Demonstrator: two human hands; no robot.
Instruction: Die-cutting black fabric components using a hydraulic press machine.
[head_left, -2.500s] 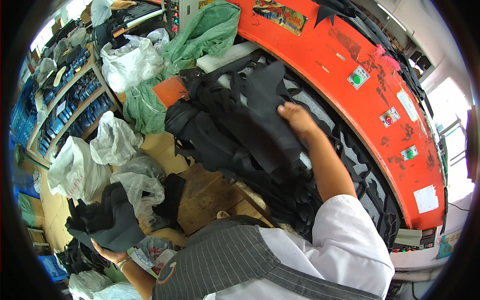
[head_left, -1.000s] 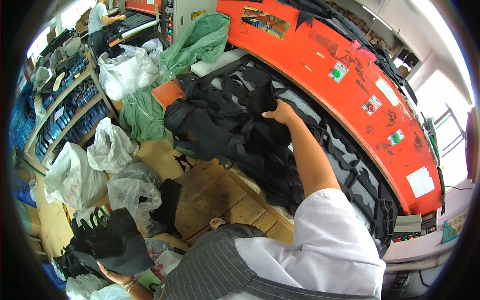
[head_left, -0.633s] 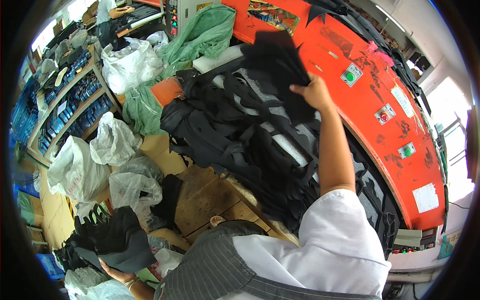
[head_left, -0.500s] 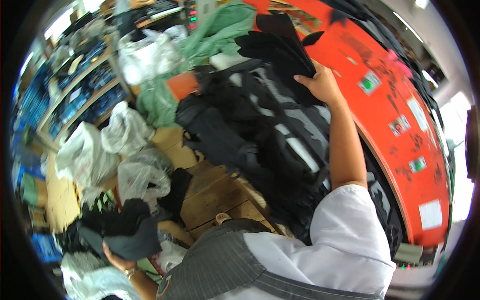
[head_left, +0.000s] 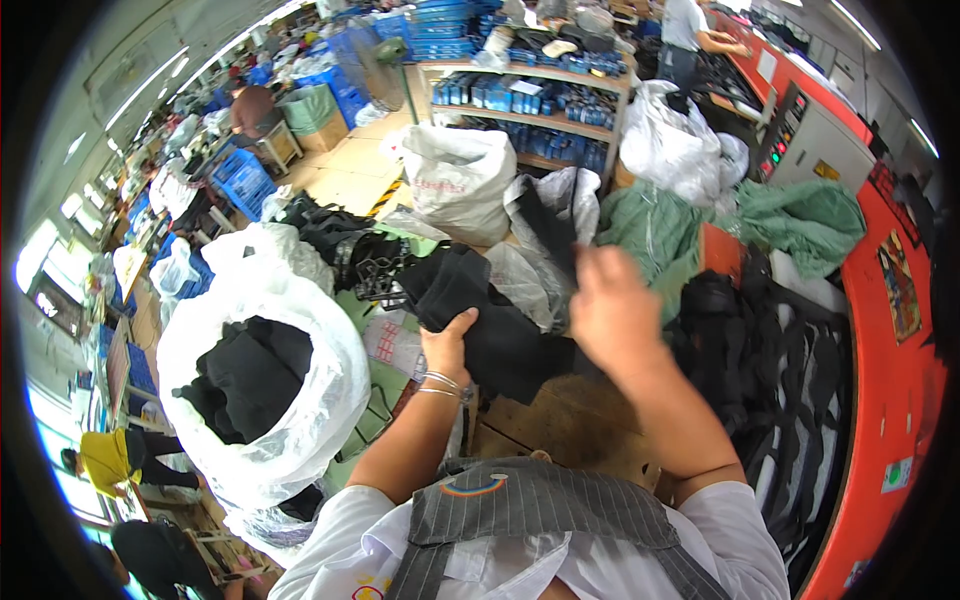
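Note:
My left hand (head_left: 449,350) is closed around a stack of black fabric pieces (head_left: 510,350), its thumb lying on top. The pieces spread in front of my chest, toward the right hand. My right hand (head_left: 620,310) is smeared by motion just right of the stack; its fingers are too blurred to read. A long dark fabric piece (head_left: 543,222) reaches up beside its fingertips, but I cannot tell whether the hand holds it. Left of my left hand stands a white plastic bag (head_left: 345,350), gaping at the top, with more black pieces (head_left: 265,365) inside.
A red machine (head_left: 890,370) curves along the right, beside a bed of black cut material (head_left: 800,400). Ahead are a white sack (head_left: 460,180), green cloth (head_left: 650,225) and a shelf (head_left: 530,75) of blue items. Other people work at the far right, far left and lower left.
My view has swung left, away from the red machine. The right hand, which gripped black pieces over the machine bed, has come in beside the left hand's stack, now in front of me.

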